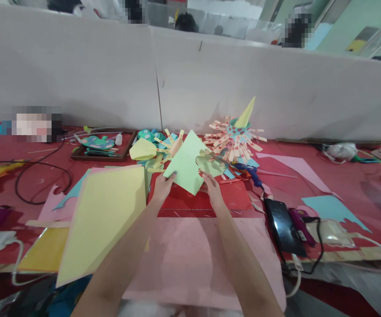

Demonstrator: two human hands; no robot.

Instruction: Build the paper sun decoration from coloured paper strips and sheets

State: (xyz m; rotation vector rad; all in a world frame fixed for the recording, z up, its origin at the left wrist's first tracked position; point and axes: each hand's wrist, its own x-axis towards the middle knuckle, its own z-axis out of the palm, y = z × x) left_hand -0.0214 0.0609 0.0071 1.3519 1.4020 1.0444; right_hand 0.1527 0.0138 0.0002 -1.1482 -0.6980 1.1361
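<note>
Between my two hands a piece of light green paper (185,163) is held up, tilted, with a curved cut-out on its right edge. My left hand (164,185) pinches its lower left edge, thumb in front. Near the cut edge at lower right, my right hand (211,187) grips the same paper; some of its fingers are hidden behind the sheet. Below the hands lies a red sheet (190,200), and pink paper (190,255) covers the table's front edge. Just behind the green paper is a fringed paper piece (170,147).
A spiky paper craft with a yellow cone (238,136) stands at the back. A blue glue gun (250,171) and a phone (283,224) with cables lie right. Yellow sheets (108,215) are stacked left, with a brown tray (124,152) behind. A white partition (94,66) bounds the table.
</note>
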